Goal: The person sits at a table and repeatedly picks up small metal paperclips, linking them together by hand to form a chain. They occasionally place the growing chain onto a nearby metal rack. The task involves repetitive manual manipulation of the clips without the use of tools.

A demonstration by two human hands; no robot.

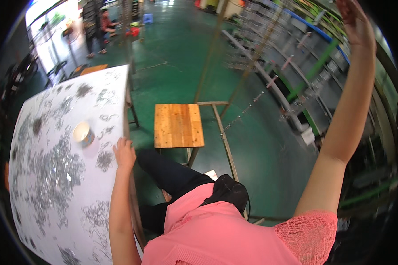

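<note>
My left hand (125,154) rests on the right edge of a white-topped table (115,79), its fingers lying on the surface with nothing visible in them. Just past the fingertips stands a pale paper cup (84,134), upright. Small dark curly pieces (105,160) lie in clumps beside the hand. A large spread of grey, partly shiny small pieces (53,172) covers the table's middle. Up at the top right, my right hand (357,26) is raised at the end of an outstretched arm. Its fingers are blurred and partly cut off by the picture's edge.
A wooden-topped stool (178,126) stands ahead on the green floor. Thin metal bars (225,141) rise beside it, with a string of small shiny pieces (243,114). Racks with hanging goods (256,31) fill the right. Other people (105,24) are far off at the upper left.
</note>
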